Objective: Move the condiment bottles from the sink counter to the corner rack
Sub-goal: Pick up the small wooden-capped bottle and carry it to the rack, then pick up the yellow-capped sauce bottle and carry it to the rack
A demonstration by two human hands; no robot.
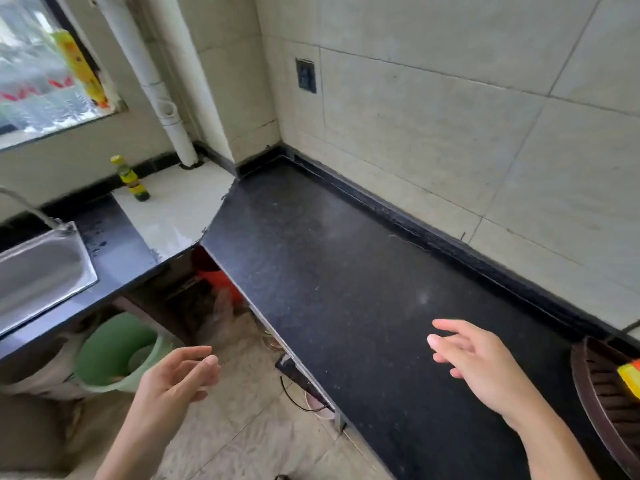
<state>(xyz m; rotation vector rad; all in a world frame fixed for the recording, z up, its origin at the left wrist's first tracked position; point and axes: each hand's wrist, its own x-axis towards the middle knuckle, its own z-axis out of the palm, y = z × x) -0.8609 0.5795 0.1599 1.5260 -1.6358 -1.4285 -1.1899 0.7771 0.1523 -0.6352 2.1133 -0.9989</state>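
At rear of the pale tiled counter section, just R of the sink, one condiment bottle stands upright: yellow cap, green/yellow label, dark contents. It sits close to the back wall, apart from the sink rim and well apart from both hands. Probable reason for this position: out of the splash zone, near the faucet.

Hand status:
- L hand: fingers loosely extended, palm turned inward, holding nothing. Located over the floor, in front of the counter edge, near the green bucket.
- R hand: fingers spread and relaxed, holding nothing. Located above the black counter; contact w/ the surface cannot be confirmed.

Destination: a brown slatted rack at the far R edge, only partly in frame, w/ a yellow item in it. Judged to be the corner rack.

Assessment: both hands are free, i.e. ready for a pickup. Bottle is on the L side, so the L hand has the shorter reach. No other bottle is visible on the sink counter, so this is probably the last unit to transfer. Grip around the body, not the cap; a tall narrow bottle may tip if nudged.
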